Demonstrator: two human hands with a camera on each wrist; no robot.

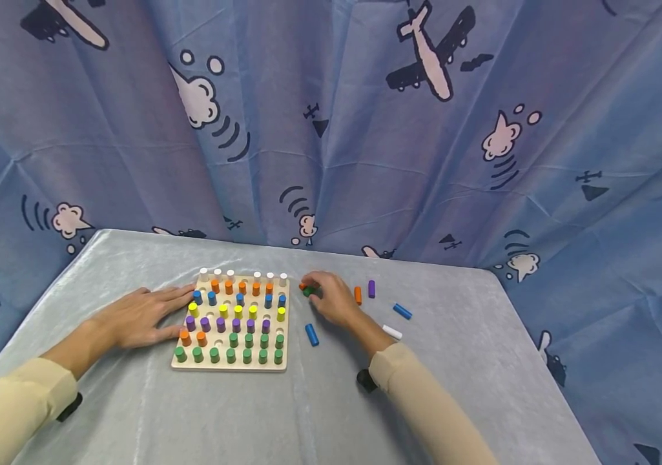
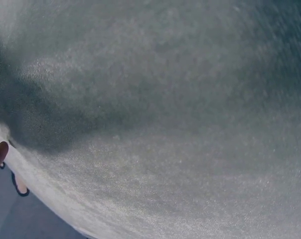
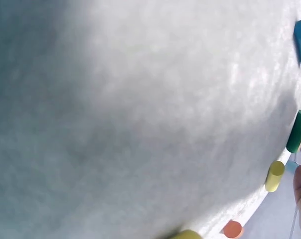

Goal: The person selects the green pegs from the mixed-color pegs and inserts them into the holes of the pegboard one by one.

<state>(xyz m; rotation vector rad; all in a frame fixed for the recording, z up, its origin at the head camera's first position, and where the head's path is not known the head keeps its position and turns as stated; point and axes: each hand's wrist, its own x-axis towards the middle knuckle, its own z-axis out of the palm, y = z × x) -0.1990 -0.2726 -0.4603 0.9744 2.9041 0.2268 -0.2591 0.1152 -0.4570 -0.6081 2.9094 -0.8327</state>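
A wooden pegboard (image 1: pixel 228 369) holds rows of white, orange, blue, yellow, purple and green pegs, with a few holes vacant. My left hand (image 1: pixel 135 318) lies flat along its left side, fingers extended and touching the edge; only one fingertip shows in the left wrist view. Right of the board, my right hand (image 1: pixel 333 300) bends its fingers around a green peg (image 1: pixel 308 291), beside an orange peg (image 1: pixel 302 285). In the right wrist view, a green peg (image 3: pixel 297 132) and a yellow peg (image 3: pixel 275 177) appear near the fingertips. Whether the fingers grip one is unclear.
Loose pegs lie around my right arm: blue (image 1: pixel 312 334), orange (image 1: pixel 358 295), purple (image 1: pixel 372 289), another blue one (image 1: pixel 402 311) and white (image 1: pixel 392 332). A grey cloth covers the table (image 1: pixel 220 420). Behind it hangs a blue curtain (image 1: pixel 354 181) with airplane prints.
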